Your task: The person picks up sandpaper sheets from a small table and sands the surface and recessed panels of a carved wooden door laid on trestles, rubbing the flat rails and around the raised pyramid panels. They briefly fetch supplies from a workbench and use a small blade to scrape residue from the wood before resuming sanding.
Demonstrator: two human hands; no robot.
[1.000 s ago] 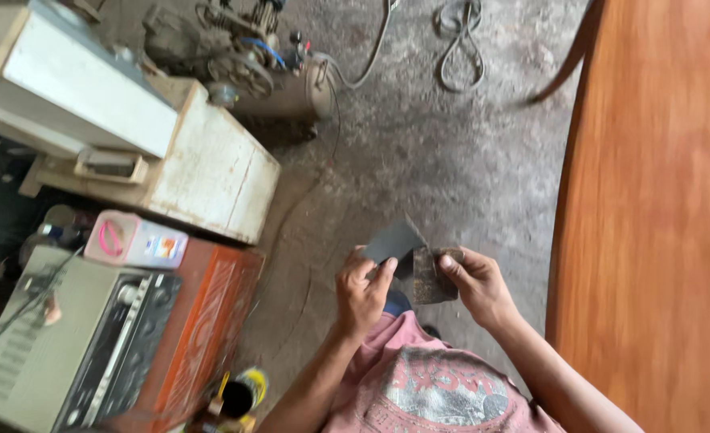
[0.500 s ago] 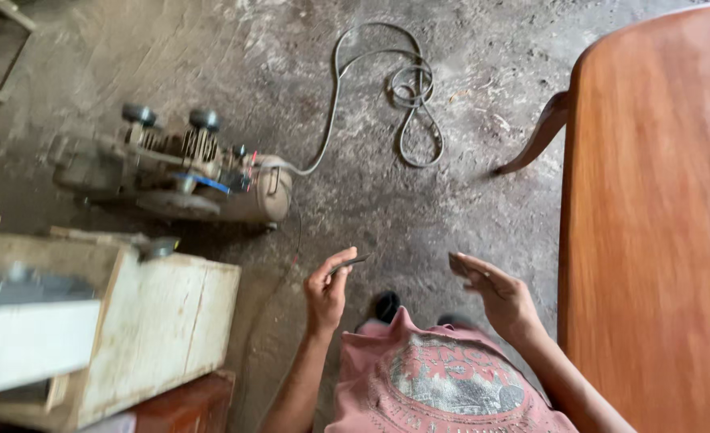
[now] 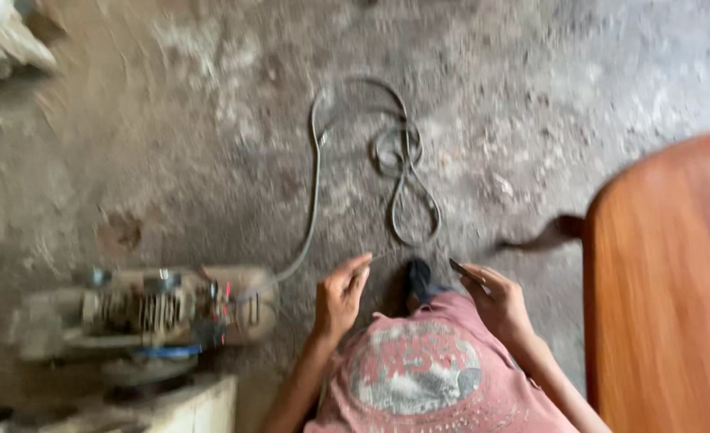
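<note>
Between the hands: a dark shoe (image 3: 417, 282) on the rough grey floor (image 3: 210, 144), just above the hem of the pink printed shirt (image 3: 427, 377).
Left hand: the left hand (image 3: 339, 295) is raised in front of the shirt, fingers loosely curved and slightly spread, thumb apart; it grips nothing.
Right hand: the right hand (image 3: 495, 301) is held level with the left, fingers partly curled. A thin dark sliver (image 3: 461, 269) shows at its fingertips; the blur keeps me from telling what it is or whether it is pinched.
Beyond the hands: a grey hose (image 3: 403, 172) lies in loose loops on the floor, well apart from both hands.
Left of the left hand: the hose runs down to a small air compressor (image 3: 146, 317) lying near that hand, not touching it.
Below the compressor: the top of a pale wooden box (image 3: 186, 405).
Right of the right hand: a reddish-brown wooden table top (image 3: 668, 297), just beside the forearm, with one curved dark leg (image 3: 543, 234) showing past its edge.
</note>
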